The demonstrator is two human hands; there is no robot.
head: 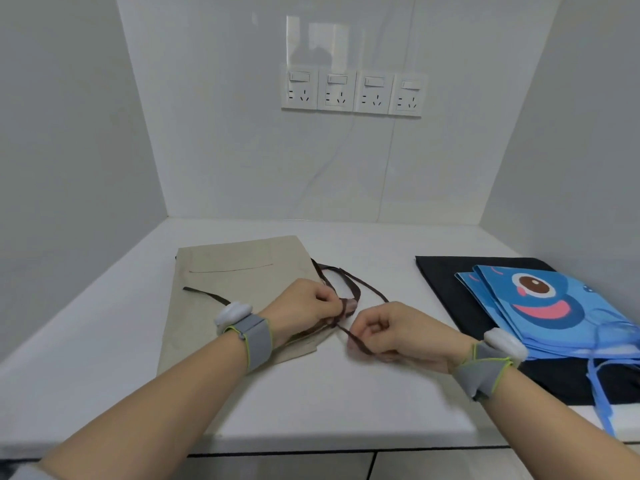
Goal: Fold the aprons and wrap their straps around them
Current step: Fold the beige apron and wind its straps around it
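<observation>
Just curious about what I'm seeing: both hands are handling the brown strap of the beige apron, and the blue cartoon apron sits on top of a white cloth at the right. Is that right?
Not quite. The head view shows the blue cartoon apron lying on a black cloth, not a white one. The rest holds: the left hand and right hand both hold the brown strap of the beige apron.

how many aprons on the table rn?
3: beige apron at left under the hands, black apron at right, blue cartoon apron folded on top of the black one. More could hide under that stack.

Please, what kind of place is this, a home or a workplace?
Probably a staged recording booth, not a home: a bare white table closed in by plain white panels, four wall sockets in a row, and sensor wristbands on both arms.
</observation>
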